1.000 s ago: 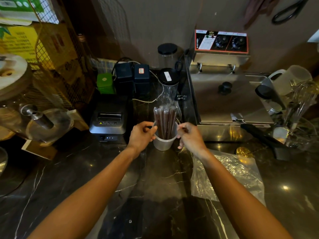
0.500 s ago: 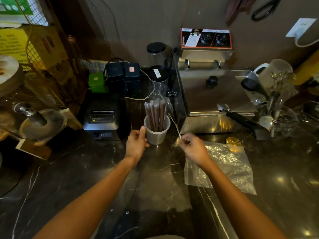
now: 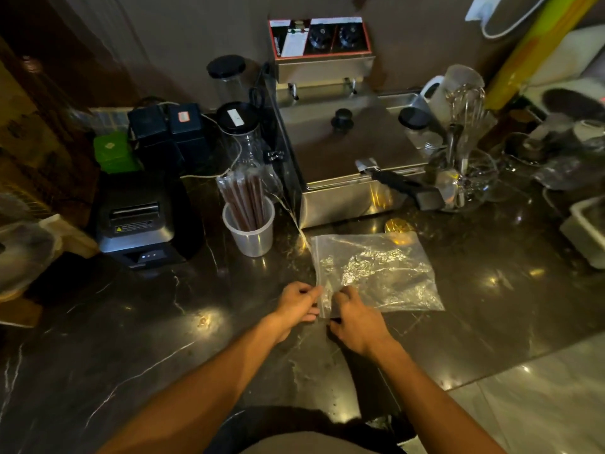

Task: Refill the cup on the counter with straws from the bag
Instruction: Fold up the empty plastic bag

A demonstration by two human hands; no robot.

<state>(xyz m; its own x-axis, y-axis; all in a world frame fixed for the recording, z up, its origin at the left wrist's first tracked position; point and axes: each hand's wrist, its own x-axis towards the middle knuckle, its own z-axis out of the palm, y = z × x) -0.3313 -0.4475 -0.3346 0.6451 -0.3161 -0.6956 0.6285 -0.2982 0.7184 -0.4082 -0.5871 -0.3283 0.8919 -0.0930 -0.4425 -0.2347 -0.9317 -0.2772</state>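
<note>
A translucent plastic cup (image 3: 251,237) stands on the dark marble counter, holding several brown wrapped straws (image 3: 244,199) upright. To its right a clear zip bag (image 3: 376,271) lies flat and looks empty. My left hand (image 3: 296,306) and my right hand (image 3: 353,314) both pinch the bag's near-left corner at its zip edge, thumbs facing each other. A thin pale strip (image 3: 294,217) lies between the cup and the bag.
A black receipt printer (image 3: 137,217) sits left of the cup. A steel fryer (image 3: 343,149) stands behind the bag, its black handle (image 3: 406,188) pointing right. Glassware and utensils (image 3: 465,165) crowd the right; jars and black boxes (image 3: 170,129) stand behind the cup.
Both hands left the cup and came back toward me to the bag's near corner. My right hand no longer holds the thin strip. The camera view shifted right.
</note>
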